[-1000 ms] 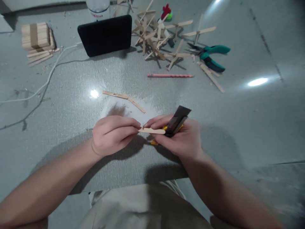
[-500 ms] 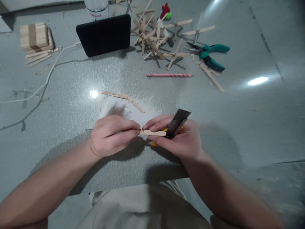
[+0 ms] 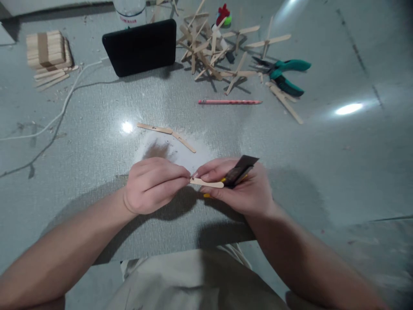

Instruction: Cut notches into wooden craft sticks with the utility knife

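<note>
My left hand (image 3: 156, 185) pinches one end of a wooden craft stick (image 3: 208, 183) between thumb and fingers. The stick lies nearly level, and its rounded free end reaches to the right hand. Closed around a utility knife (image 3: 241, 168) with a dark upper part and yellow bits, my right hand (image 3: 238, 187) also has its fingertips at the stick near a small dark notch. Much of the knife is hidden by the palm. Beyond the hands, two notched craft sticks (image 3: 155, 128) lie end to end at an angle on the table, beside a pale dusty patch.
A pink pencil (image 3: 229, 102) lies ahead. Behind it are a heap of crossed sticks (image 3: 206, 51) and green-handled pliers (image 3: 285, 75). A black tablet-like device (image 3: 140, 48) stands at back left, its white cable (image 3: 66, 101) running left. Bundled craft sticks (image 3: 48, 49) sit far left.
The craft stick has tilted slightly, its free right end now lower. The knife's dark upper end has dipped a little with the right hand. Both hands keep their holds.
</note>
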`<control>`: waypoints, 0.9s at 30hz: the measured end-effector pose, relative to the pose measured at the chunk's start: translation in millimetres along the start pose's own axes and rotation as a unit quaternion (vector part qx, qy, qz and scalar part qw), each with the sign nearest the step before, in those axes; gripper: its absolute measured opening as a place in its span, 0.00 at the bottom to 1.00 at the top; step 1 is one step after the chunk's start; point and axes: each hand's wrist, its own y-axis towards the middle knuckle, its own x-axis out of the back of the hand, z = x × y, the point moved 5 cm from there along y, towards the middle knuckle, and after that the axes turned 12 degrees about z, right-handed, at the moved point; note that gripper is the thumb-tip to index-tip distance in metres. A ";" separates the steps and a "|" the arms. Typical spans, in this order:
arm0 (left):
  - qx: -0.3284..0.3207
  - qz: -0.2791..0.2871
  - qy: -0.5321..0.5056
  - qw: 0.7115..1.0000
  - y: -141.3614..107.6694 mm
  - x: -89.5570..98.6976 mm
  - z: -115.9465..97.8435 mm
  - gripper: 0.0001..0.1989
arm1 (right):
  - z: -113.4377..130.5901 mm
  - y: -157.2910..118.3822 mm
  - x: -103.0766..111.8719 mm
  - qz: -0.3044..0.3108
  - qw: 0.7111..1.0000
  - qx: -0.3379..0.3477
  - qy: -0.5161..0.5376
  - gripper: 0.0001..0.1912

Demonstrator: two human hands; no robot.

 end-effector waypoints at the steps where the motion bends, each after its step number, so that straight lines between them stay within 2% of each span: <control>1: 0.004 0.003 0.011 1.000 -0.2 0.4 -0.4 0.01 | -0.3 -0.2 -0.2 -0.001 1.000 0.001 0.002 0.09; 9: 0.006 0.008 0.052 0.999 3.0 2.2 -4.9 0.02 | 4.3 2.1 -1.0 0.000 1.000 0.007 0.005 0.11; 14: 0.091 -0.022 -0.021 0.995 6.2 -0.5 4.3 0.09 | -1.9 -2.8 2.8 -0.039 0.998 -0.026 0.049 0.11; 19: 0.137 -0.009 -0.089 0.986 7.4 -6.3 5.5 0.08 | -8.0 -7.2 4.8 -0.080 0.993 -0.086 0.031 0.08; 22: 0.173 -0.007 -0.149 0.974 7.4 -8.8 6.8 0.04 | -8.9 -7.0 4.7 -0.080 0.990 -0.115 0.015 0.06; 27: 0.277 0.018 -0.270 0.922 6.0 -15.9 14.7 0.03 | -7.3 -5.8 4.7 -0.073 0.992 -0.098 -0.005 0.06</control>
